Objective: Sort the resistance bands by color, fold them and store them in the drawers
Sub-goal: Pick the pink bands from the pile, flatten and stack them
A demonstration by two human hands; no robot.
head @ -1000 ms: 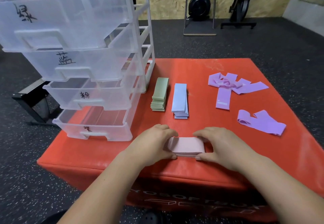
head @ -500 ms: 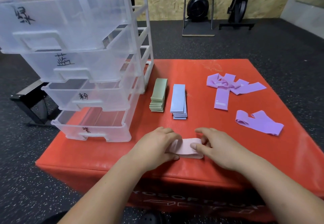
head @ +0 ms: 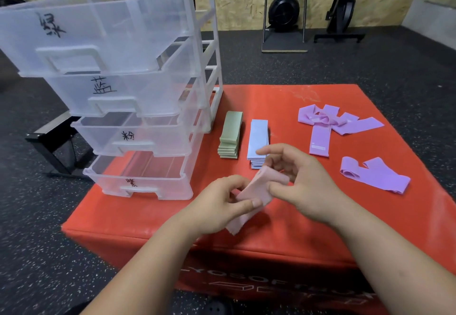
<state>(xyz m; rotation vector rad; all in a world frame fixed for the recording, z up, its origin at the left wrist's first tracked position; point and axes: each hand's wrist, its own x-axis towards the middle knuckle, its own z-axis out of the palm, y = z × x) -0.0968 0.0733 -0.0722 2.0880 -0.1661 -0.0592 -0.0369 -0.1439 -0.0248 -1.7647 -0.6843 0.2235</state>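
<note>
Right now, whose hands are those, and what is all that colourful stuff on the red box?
A person wears a camera on their head, so you see their own hands from above. The left hand and right hand hold a pink band together, lifted off the red box. On the box lie a green stack, a blue stack, and loose purple bands. The clear drawers stand open on the left, ready for them.

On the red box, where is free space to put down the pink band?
Bare red box lies along the near edge under both hands, and between the blue stack and the purple bands. The strip between the drawer unit, the green stack and the blue stack is crowded.
</note>
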